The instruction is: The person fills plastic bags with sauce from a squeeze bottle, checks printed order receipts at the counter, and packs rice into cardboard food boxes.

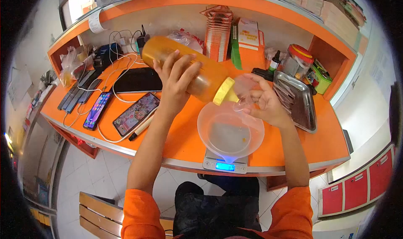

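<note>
My left hand (178, 77) is wrapped round a large amber plastic bottle (203, 81). The bottle is tilted, its yellow neck end (224, 91) pointing down to the right over a translucent plastic bowl (231, 132). Beside that neck, my right hand (266, 102) has its fingers curled round a clear plastic piece (244, 87); its exact kind is hard to make out. The bowl, with a pouring lip towards me, sits on a small digital scale (225, 166) with a lit blue display. A small yellowish spot shows inside the bowl.
Phones (136, 114) and a dark tablet (138, 80) with white cables lie left of the bowl. A metal tray (308, 108) stands at right, near a red-lidded jar (297, 60) and a dropper bottle (275, 61). Stacked orange-white cartons (218, 35) stand behind. The desk's front edge (180, 163) is close.
</note>
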The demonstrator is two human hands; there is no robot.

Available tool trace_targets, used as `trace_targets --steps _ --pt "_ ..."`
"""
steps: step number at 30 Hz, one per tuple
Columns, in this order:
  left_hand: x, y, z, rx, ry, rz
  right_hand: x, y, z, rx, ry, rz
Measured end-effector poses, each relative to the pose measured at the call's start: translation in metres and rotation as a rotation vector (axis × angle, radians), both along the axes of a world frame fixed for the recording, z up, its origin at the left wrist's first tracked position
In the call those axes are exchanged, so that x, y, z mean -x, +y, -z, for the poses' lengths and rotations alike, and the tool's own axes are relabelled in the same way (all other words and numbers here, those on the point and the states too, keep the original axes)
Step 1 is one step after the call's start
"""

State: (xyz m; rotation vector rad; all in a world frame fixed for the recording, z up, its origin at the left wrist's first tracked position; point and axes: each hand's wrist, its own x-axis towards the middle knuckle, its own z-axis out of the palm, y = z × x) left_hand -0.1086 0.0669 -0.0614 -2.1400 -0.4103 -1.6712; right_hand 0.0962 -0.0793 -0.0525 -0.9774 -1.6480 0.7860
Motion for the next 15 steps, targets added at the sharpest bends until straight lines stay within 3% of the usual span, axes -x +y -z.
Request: trace_targets --steps 15 --pt "0.0065 -0.0098 -0.0092 -0.089 0.019 -0.074 0.0051 0.0004 0.003 0.113 0.053 -0.012"
